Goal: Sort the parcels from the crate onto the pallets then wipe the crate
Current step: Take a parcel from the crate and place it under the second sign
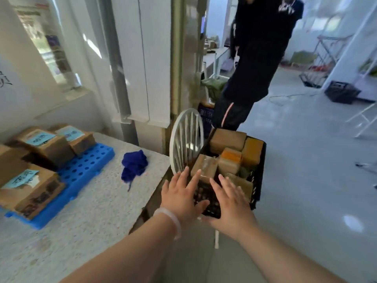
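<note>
Two hands reach forward in the head view, both flat with the fingers straight and spread, gripping nothing. The left hand (181, 195), with a pale bracelet (171, 219) at the wrist, lies over the near left corner of the black crate (258, 180). The right hand (228, 203) lies over the crate's near wall just beside it. Whether the palms are pressing on the mesh or hanging just above it cannot be told through the blur.

The crate sits on a white chair (186, 139) just beside the end of the worktop (91, 211), probably to keep it within reach of the sorting place. It is packed with brown parcels (227, 139) standing close together, so the sorting looks only partly done. The spread hands suggest either steadying the crate or choosing the nearest parcel to lift.

On the worktop to the left lies a blue pallet (85, 168) carrying several labelled parcels (44, 148), their blue tags facing up so they can be read. A crumpled blue cloth (134, 165) lies between pallet and crate, likely kept for the wiping at the end. Another person in dark clothes (261, 58) stands behind the chair.
</note>
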Available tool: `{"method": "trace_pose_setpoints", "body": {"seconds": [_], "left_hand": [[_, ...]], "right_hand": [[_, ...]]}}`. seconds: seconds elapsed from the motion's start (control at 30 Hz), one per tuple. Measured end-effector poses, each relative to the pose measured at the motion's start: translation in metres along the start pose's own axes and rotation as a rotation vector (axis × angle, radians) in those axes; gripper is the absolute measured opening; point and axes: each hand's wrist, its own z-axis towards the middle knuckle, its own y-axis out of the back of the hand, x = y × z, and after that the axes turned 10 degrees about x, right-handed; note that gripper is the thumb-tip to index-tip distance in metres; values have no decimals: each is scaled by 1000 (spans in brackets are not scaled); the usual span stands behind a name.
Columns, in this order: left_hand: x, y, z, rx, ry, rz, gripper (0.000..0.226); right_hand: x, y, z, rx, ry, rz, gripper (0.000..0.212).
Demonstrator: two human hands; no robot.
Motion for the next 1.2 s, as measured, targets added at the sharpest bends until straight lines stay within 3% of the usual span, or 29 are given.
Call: {"method": "trace_pose_setpoints", "body": {"seconds": [0.3, 0.83, 1.2], "left_hand": [[-37, -7, 60, 96, -99, 1, 84], [-19, -17, 236, 349, -273, 20, 84], [-33, -50, 320, 508, -241, -18, 83]], "right_hand": [[-54, 5, 8, 19, -167, 112, 105], [-107, 8, 136, 77, -548, 315, 103], [-151, 10, 193, 122, -717, 577, 89]]}}
